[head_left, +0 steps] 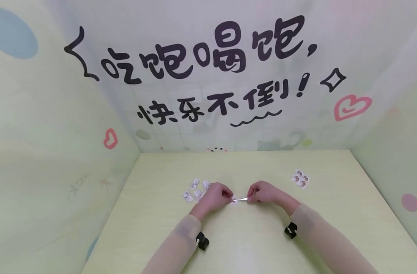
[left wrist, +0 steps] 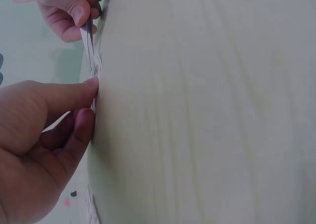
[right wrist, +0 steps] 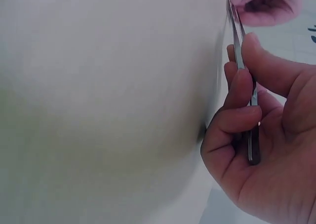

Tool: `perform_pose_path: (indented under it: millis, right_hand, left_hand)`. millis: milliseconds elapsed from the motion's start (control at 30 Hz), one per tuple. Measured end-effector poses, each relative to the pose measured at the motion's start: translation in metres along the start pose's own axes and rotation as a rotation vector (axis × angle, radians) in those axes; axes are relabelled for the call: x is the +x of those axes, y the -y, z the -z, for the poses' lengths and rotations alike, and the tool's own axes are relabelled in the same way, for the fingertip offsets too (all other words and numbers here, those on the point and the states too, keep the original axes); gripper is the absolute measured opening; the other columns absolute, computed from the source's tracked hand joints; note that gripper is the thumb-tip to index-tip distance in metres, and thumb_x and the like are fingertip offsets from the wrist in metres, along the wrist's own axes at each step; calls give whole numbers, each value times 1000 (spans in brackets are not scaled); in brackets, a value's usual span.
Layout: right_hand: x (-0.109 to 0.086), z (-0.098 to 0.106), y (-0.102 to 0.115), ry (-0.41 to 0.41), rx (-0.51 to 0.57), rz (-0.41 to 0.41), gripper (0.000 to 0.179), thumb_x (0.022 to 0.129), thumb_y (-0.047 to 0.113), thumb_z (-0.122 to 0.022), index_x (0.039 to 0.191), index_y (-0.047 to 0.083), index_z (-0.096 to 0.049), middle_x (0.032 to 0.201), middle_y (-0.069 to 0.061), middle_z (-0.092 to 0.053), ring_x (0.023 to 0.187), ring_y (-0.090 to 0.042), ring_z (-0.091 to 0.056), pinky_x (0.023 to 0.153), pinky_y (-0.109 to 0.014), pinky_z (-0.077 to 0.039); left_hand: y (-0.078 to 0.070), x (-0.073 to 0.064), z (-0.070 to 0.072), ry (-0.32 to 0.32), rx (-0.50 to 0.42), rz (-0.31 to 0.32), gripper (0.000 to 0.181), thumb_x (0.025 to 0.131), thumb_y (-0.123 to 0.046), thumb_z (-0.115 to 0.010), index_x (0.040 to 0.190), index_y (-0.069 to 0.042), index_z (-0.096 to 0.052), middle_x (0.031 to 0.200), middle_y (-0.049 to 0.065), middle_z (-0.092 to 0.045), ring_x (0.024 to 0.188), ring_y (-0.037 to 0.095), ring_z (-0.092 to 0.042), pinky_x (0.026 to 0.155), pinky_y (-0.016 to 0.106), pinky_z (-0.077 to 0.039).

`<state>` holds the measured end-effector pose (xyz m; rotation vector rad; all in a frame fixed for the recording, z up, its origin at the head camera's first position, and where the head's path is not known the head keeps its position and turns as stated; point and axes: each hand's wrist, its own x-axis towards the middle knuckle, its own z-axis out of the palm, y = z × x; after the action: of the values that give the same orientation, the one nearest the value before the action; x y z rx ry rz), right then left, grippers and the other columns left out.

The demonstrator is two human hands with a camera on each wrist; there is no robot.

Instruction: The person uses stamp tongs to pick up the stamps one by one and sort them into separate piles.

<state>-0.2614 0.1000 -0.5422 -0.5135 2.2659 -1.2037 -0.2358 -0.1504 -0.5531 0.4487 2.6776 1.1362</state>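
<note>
My right hand (head_left: 262,191) grips a pair of metal tweezers (right wrist: 254,145) between thumb and fingers, the dark end lying in toward the palm. In the left wrist view the two tips of the tweezers stand slightly apart and point at my left hand (left wrist: 44,130). That hand pinches a small printed paper piece (head_left: 233,200) by its edge, between thumb and finger, close over the table. The tweezer tips overlap this paper in the head view. Several small printed cards (head_left: 187,196) lie just left of my left hand, partly hidden behind it.
A group of small printed cards (head_left: 301,179) lies close together at the back right of the pale wooden table (head_left: 242,243). Fabric walls with black lettering (head_left: 229,45) stand behind and at both sides. Each wrist carries a black camera mount (head_left: 291,230).
</note>
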Motion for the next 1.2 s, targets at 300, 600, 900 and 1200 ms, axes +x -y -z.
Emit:
perform_pose_path:
  millis: [300,600,900,1200]
  right_hand:
    - [-6,-13,3,-109,-5,-21,7,93,5,-77,87,6,-72,72,-1,-60,66,-15,-51,66,-31,-44]
    - [2,8,-8,25,-135,143,6,96,9,-78,91,9,-75,76,3,-62,71,-14,-53,70,-31,-45]
    - [10,21,-12,161,-188,229,11,94,3,-78,91,12,-75,74,4,-61,71,-11,-53,71,-28,-45]
    - [14,23,-9,164,-211,213,8,93,4,-80,91,11,-75,74,4,-61,71,-12,-53,72,-29,-45]
  left_hand:
    - [-3,-2,0,-60,-3,33,9,88,-4,-85,96,-7,-82,83,-5,-73,75,8,-65,74,25,-57]
    - [-9,-8,10,-29,69,-91,10,91,-2,-82,98,-9,-84,86,-4,-75,77,6,-64,73,25,-55]
    - [-9,-8,6,116,173,-244,14,92,2,-80,99,-10,-84,93,-6,-77,86,4,-68,79,19,-55]
    - [-2,-8,4,125,201,-258,9,92,-6,-84,100,-11,-84,94,-7,-74,88,4,-66,84,21,-55]
